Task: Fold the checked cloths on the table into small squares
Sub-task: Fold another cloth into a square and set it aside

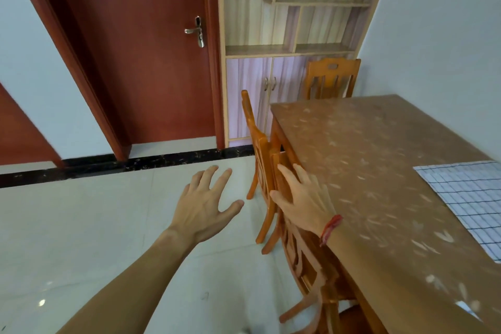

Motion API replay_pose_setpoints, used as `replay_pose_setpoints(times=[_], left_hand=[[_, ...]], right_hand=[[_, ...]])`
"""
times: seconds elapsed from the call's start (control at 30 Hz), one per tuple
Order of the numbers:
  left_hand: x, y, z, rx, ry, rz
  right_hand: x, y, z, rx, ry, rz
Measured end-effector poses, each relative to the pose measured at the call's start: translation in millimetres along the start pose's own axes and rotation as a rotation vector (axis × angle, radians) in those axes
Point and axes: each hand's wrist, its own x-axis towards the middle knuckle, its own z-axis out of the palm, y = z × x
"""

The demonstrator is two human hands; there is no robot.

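Tiled floor (81,225), left hand (203,206) and right hand (303,203), fingers (208,179) splayed, holding nothing

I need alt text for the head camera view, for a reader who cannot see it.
The open left hand and right hand extend forward, holding nothing, beside a brown speckled table. A white checked cloth lies flat on it, away from both hands.

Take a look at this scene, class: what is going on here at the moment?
A person stands beside the table with both hands held out, open and holding nothing. The left hand is over the floor. The right hand is in front of a wooden chair pushed in at the table's side. A checked cloth lies flat on the table, away from both hands. Folding has not started.
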Motion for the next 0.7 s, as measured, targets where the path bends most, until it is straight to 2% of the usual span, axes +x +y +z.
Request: replay_pose_setpoints(times=[0.27, 0.47, 0.7], left_hand=[[154, 20, 15, 0.003, -0.037, 0.194], [244, 86, 51, -0.033, -0.111, 0.400], [305, 185, 95, -0.086, -0.199, 0.727]], right_hand=[[98, 69, -9, 0.068, -0.022, 0.235], [91, 145, -33, 0.061, 0.020, 0.483], [48, 209, -55, 0.007, 0.118, 0.780]])
